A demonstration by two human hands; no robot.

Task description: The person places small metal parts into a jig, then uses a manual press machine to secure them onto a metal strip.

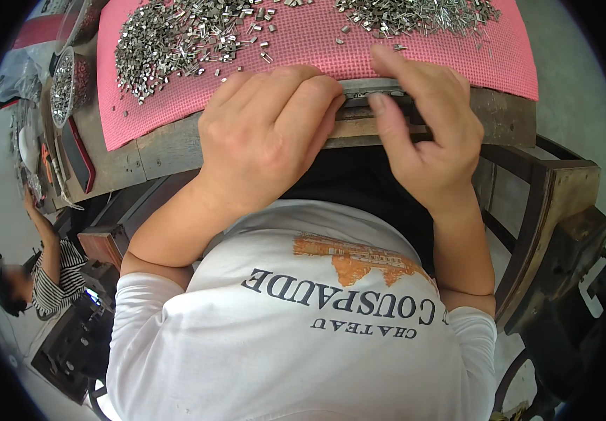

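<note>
My left hand [268, 133] is closed, its fingers bent down at the left end of a grey metal bar [373, 84]. Whatever its fingertips hold, if anything, is hidden. The bar lies along the near edge of the pink mesh mat [303, 59], with a row of small metal bits along it. At the bar's right part is my right hand [436, 133], thumb and index finger spread apart with nothing visible between them. The thumb tip is close to the bar's front side. Beyond both hands, a heap of small shiny metal parts [169, 42] covers the mat.
Another pile of thin metal pins [429, 17] lies at the far right. To the left are a clear tub of metal parts [64, 88], a dark red-edged phone-like slab [80, 154] and several tools. A co-worker in a striped shirt [57, 281] sits at the left.
</note>
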